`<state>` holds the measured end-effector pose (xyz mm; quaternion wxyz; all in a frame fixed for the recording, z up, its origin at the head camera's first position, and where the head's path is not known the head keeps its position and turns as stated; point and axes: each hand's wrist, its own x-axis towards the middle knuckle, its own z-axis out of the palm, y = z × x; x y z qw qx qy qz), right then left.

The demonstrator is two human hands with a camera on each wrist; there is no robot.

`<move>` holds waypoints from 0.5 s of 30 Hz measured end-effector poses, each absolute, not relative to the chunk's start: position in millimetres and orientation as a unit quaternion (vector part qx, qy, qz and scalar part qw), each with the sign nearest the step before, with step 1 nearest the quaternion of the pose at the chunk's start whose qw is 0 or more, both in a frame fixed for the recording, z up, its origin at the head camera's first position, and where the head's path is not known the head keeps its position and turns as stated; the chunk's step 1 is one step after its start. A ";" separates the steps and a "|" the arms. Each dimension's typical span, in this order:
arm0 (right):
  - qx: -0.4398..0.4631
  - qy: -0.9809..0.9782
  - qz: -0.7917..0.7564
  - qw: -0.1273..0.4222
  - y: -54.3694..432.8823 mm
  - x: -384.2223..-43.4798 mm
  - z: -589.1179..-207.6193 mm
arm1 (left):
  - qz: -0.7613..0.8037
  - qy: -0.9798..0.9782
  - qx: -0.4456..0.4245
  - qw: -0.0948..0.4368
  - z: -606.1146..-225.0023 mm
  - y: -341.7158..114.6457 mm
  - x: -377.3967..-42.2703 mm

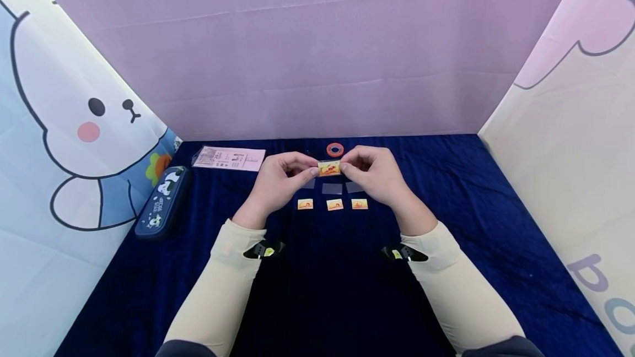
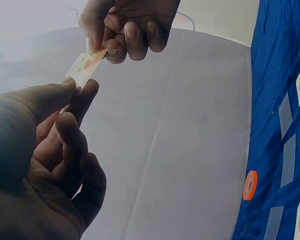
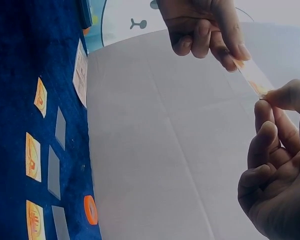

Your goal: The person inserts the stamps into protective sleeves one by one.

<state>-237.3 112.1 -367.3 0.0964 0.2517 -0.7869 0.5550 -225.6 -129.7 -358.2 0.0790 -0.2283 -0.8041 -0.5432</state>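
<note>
We're seeing one picture card [image 1: 329, 168] lifted between both hands, long axis running 9-to-3: left hand [image 1: 280, 179] is pinching the 9 o'clock end, right hand [image 1: 377, 176] the 3 o'clock, neither sitting nearer. Clear pieces [image 1: 332, 188] and three more cards [image 1: 334, 204] are lying toward 6, tape roll [image 1: 335, 149] toward 12. Blue cloth [image 1: 446, 191] is spreading below, lilac wall [image 1: 317, 70] standing behind.

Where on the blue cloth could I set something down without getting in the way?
The widest bare patch of cloth runs from the right forearm to the right wall. A smaller one lies between the pencil case, pink packet and left forearm. The middle is crowded: three cards, clear strips, tape, and the left hand and right hand pinching another card.
</note>
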 end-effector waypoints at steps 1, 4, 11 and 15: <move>0.251 -0.788 0.554 0.096 111.3 -235.4 -364.8 | -0.542 -0.805 -0.228 0.078 -357.6 -129.4 -225.1; 0.253 -0.786 0.556 0.092 109.5 -227.5 -354.6 | -0.542 -0.806 -0.226 0.080 -360.3 -130.5 -227.2; 0.252 -0.785 0.559 0.088 112.4 -237.2 -366.9 | -0.547 -0.799 -0.234 0.086 -370.3 -134.7 -234.4; 0.252 -0.786 0.557 0.090 114.4 -240.8 -372.6 | -0.546 -0.798 -0.242 0.086 -372.3 -135.3 -235.5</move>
